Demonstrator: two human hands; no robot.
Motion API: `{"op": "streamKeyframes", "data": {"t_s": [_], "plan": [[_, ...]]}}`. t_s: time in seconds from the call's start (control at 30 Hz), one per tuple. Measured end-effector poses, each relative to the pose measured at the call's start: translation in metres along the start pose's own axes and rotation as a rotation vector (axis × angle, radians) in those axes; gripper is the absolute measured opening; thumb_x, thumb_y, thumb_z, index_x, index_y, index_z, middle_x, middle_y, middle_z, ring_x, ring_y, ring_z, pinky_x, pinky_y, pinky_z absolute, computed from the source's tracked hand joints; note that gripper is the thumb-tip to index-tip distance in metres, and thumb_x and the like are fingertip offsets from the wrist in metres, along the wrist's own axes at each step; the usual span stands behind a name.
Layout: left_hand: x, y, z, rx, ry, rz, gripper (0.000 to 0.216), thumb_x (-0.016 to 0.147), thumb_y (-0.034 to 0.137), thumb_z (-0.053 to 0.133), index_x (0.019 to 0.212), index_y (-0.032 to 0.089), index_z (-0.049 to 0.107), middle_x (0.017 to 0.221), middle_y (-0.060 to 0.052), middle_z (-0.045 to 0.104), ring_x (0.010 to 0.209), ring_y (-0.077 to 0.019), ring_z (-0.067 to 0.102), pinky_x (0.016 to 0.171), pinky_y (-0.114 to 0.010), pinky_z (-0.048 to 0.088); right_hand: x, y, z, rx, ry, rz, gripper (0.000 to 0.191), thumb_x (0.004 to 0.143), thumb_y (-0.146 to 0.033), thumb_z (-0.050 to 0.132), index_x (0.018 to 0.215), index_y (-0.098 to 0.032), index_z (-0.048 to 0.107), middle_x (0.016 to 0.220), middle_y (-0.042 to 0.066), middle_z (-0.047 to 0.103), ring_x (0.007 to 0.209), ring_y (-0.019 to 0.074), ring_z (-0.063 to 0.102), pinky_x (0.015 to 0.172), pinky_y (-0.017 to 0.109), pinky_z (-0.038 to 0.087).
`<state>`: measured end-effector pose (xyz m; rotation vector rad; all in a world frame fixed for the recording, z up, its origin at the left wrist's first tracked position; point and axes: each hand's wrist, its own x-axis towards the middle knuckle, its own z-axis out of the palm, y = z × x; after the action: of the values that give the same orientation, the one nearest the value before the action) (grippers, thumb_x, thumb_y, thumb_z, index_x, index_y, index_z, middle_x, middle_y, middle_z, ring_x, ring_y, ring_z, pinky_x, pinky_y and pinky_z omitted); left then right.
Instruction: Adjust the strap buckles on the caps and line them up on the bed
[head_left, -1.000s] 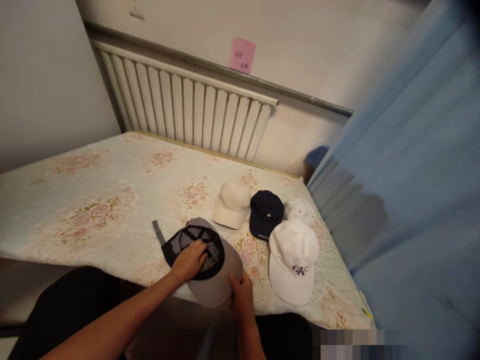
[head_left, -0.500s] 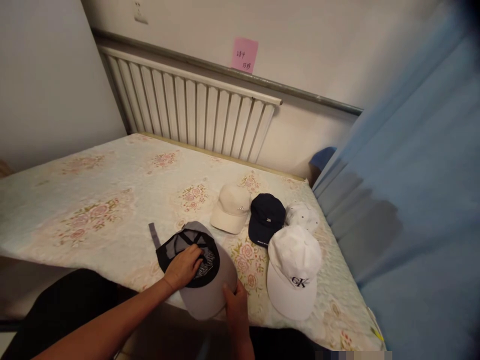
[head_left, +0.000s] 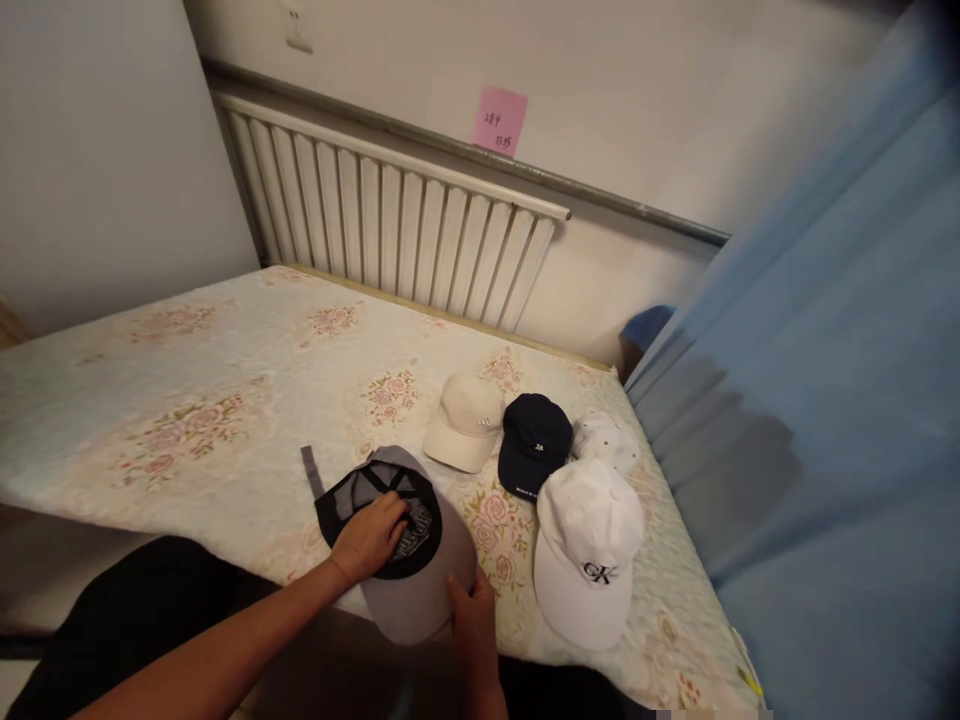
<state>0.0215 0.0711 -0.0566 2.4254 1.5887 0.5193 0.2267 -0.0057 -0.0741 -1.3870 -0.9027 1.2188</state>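
Note:
A grey cap (head_left: 420, 585) lies upside down near the front edge of a flowered mattress (head_left: 225, 400), its dark lining facing up and its strap sticking out to the left. My left hand (head_left: 369, 537) rests inside the crown, fingers curled against the lining. My right hand (head_left: 471, 612) pinches the grey brim at its right edge. To the right lie a white cap with a black logo (head_left: 589, 550), a navy cap (head_left: 534, 440), a cream cap (head_left: 465, 420) and a small white cap (head_left: 606, 440).
A white radiator (head_left: 390, 225) runs along the back wall under a pink note (head_left: 499, 120). A blue curtain (head_left: 832, 400) hangs close on the right. A dark cloth (head_left: 142, 610) lies below the mattress edge at the left.
Hands and grey cap hold almost the same pose. The view has drifted a little, so everything sits slightly lower and to the right in the picture.

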Motion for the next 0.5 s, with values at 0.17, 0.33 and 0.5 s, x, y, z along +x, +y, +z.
{"op": "streamKeyframes", "data": {"t_s": [0.17, 0.33, 0.5], "plan": [[0.000, 0.000, 0.000, -0.016, 0.022, 0.006, 0.020, 0.092, 0.023, 0.038, 0.097, 0.019, 0.056, 0.098, -0.008, 0.055, 0.096, -0.0214, 0.054, 0.087, -0.034, 0.044, -0.003, -0.006, 0.000, 0.023, 0.028, -0.019, 0.039, 0.064, -0.035, 0.071, 0.097, -0.015, 0.072, 0.095, 0.010, 0.075, 0.091, 0.0272, 0.066, 0.081, 0.036, 0.053], [0.001, 0.001, 0.001, -0.030, 0.025, 0.003, 0.019, 0.091, 0.022, 0.038, 0.097, 0.019, 0.056, 0.098, -0.008, 0.055, 0.096, -0.0216, 0.054, 0.087, -0.035, 0.044, -0.006, -0.009, 0.002, 0.085, 0.011, -0.011, 0.041, 0.062, -0.040, 0.074, 0.095, -0.016, 0.072, 0.091, 0.009, 0.075, 0.087, 0.0262, 0.067, 0.074, 0.035, 0.055], [0.001, 0.001, 0.000, -0.058, 0.023, -0.008, 0.019, 0.090, 0.022, 0.040, 0.097, 0.019, 0.057, 0.099, -0.009, 0.056, 0.097, -0.0222, 0.054, 0.088, -0.036, 0.043, -0.014, -0.012, 0.011, 0.267, -0.043, 0.030, 0.046, 0.062, -0.037, 0.075, 0.103, -0.016, 0.069, 0.091, 0.009, 0.075, 0.085, 0.0251, 0.068, 0.074, 0.036, 0.055]]}}
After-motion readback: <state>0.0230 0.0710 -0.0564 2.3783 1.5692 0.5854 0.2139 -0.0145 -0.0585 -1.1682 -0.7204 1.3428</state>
